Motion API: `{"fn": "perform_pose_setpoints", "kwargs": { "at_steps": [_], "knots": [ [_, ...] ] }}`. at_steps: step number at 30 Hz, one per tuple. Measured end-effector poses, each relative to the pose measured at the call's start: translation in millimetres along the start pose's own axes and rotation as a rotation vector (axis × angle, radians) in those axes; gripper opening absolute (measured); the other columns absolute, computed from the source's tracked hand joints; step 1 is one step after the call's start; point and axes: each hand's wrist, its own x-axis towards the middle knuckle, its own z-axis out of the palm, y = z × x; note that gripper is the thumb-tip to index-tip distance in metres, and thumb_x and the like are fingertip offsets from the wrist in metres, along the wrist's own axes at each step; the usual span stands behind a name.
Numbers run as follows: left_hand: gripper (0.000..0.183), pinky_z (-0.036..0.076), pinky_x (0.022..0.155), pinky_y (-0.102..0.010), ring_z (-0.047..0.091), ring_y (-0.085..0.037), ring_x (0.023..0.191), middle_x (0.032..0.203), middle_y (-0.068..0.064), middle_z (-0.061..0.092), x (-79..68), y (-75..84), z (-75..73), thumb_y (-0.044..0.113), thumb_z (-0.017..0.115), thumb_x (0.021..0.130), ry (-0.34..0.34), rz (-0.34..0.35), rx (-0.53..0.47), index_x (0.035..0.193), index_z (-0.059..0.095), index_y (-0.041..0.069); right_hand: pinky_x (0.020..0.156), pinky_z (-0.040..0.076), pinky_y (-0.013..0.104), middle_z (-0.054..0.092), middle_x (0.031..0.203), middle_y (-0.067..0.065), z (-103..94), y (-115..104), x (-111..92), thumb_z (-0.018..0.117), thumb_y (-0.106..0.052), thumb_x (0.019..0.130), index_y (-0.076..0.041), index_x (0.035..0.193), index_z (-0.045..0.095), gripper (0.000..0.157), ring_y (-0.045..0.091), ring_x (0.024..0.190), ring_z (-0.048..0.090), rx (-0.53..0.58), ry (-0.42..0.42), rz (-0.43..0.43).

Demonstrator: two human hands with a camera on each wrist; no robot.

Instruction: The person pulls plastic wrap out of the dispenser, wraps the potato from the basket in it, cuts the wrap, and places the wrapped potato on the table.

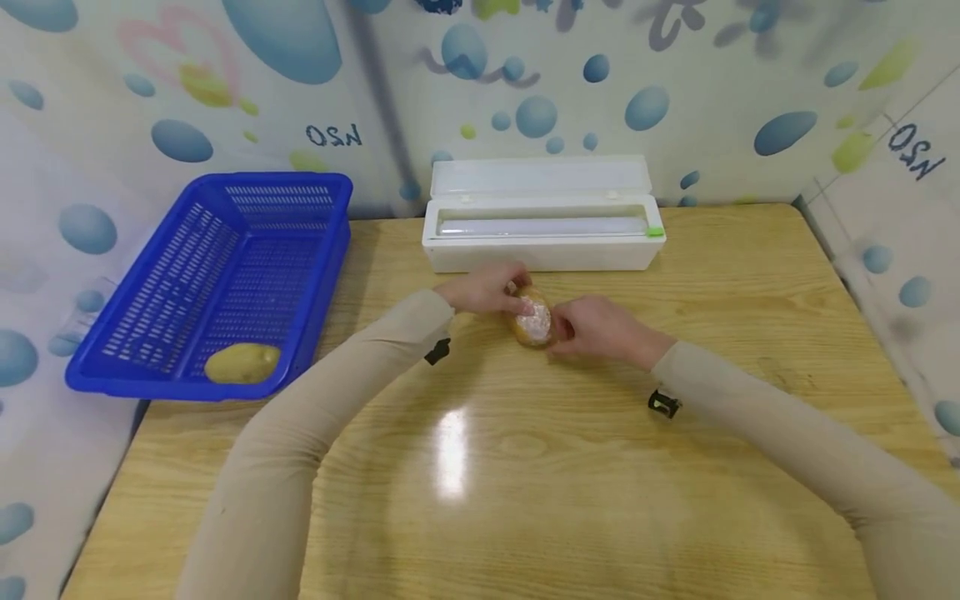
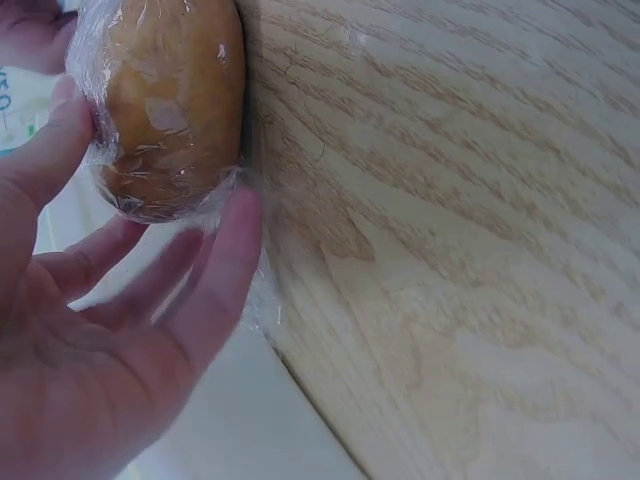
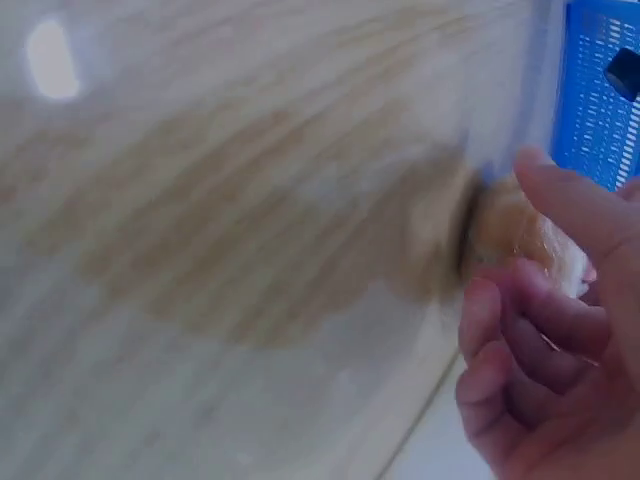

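Note:
A potato [image 1: 533,321] wrapped in clear plastic film sits on the table in front of the white box. My left hand [image 1: 487,290] holds it from the left. In the left wrist view its thumb presses the crumpled film [image 2: 92,150] on the potato's side, and its fingers curve around the lower end at a loose film edge. My right hand [image 1: 600,332] is at the potato's right side. Its fingers are loosely bent in the right wrist view, with the thumb [image 3: 575,205] spread away from them and the potato [image 3: 515,230] partly hidden behind.
Behind the hands stands a white cling-film box [image 1: 540,254] with its lid raised, a roll inside and a green tab at its right end. To the left, a blue basket [image 1: 318,283] holds an unwrapped potato [image 1: 242,363]. A patterned wall covering [image 1: 495,83] rises behind the wooden table [image 1: 525,500].

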Motion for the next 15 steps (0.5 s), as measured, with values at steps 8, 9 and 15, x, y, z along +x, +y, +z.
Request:
{"fn": "perform_pose_setpoints", "kwargs": {
  "at_steps": [8, 9, 15],
  "knots": [
    [0.042, 0.041, 0.069, -0.026, 0.046, -0.016, 0.082, 0.095, -0.009, 0.049, -1.0, -0.2, 0.2, 0.029, 0.064, 0.082, -0.003, -0.015, -0.012, 0.112, 0.044, 0.007, 0.045, 0.041, 0.027, 0.052, 0.062, 0.001, 7.0, -12.3, -5.5, 0.064, -0.025, 0.083, -0.009, 0.072, 0.056, 0.021, 0.011, 0.050, 0.046, -0.291, 0.062, -0.095],
    [0.042, 0.042, 0.065, -0.026, 0.047, -0.016, 0.076, 0.090, -0.009, 0.051, -1.1, -0.4, 0.4, 0.028, 0.064, 0.082, -0.008, -0.011, -0.027, 0.111, 0.043, 0.007, 0.044, 0.041, 0.028, 0.054, 0.064, 0.003, 8.1, -14.8, -6.0, 0.063, -0.023, 0.083, -0.007, 0.074, 0.057, 0.019, 0.013, 0.050, 0.048, -0.355, 0.068, -0.120],
    [0.041, 0.048, 0.058, -0.034, 0.052, -0.022, 0.063, 0.078, -0.009, 0.055, -3.5, 0.5, 0.7, 0.026, 0.063, 0.082, -0.045, -0.049, -0.145, 0.110, 0.040, 0.007, 0.042, 0.042, 0.030, 0.059, 0.076, 0.008, 13.8, -28.0, -7.3, 0.059, -0.013, 0.085, -0.006, 0.087, 0.061, 0.008, 0.018, 0.056, 0.053, -0.575, 0.027, -0.160]
  ]
}}
